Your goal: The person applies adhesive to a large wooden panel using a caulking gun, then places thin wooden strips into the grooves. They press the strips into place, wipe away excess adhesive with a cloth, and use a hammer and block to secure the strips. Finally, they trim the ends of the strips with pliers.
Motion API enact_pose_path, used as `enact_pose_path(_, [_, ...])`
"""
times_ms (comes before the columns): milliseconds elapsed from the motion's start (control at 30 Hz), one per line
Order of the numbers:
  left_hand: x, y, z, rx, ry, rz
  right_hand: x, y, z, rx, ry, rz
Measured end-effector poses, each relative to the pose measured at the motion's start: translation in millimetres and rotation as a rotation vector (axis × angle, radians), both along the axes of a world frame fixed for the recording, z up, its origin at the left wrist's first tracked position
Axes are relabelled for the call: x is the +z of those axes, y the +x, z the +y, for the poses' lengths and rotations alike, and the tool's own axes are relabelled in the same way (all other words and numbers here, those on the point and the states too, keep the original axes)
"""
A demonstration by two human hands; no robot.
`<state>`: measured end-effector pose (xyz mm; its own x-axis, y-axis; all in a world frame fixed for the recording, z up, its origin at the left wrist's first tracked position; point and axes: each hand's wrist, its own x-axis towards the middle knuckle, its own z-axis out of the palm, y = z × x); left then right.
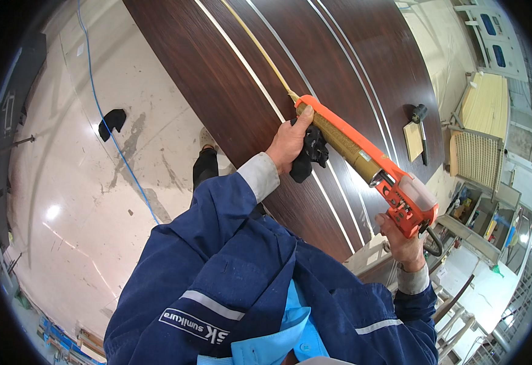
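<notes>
A large dark brown wood-grain panel (315,67) lies flat with several thin pale grooves running along it. An orange caulking gun (369,161) with a gold cartridge rests its nozzle in one groove, where a yellowish bead (257,45) stretches away toward the far end. My left hand (290,143) steadies the front of the cartridge and also holds a black cloth or glove (310,157). My right hand (400,240) grips the gun's handle at the panel's near edge. Blue work-jacket sleeves cover both of my arms.
A small tan block (413,141) and a black tool (420,121) lie on the panel's right side. A blue cable (105,115) and a black scrap (112,121) are on the pale floor at left. Shelving and stacked ribbed boards (485,131) stand at right.
</notes>
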<state>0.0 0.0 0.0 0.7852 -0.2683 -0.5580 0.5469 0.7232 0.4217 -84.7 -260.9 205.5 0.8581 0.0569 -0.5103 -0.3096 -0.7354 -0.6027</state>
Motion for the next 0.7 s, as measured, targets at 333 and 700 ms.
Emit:
enact_pose_path(333, [1.1,-16.9,-12.5,-0.019,0.017,0.028,8.2,-16.3,-6.0,-0.001,-0.119,-0.006])
enact_pose_path(700, [1.6,-32.6,-31.0,0.001,0.005,0.019,2.3,-33.7,-29.4,-0.025,-0.023,0.015])
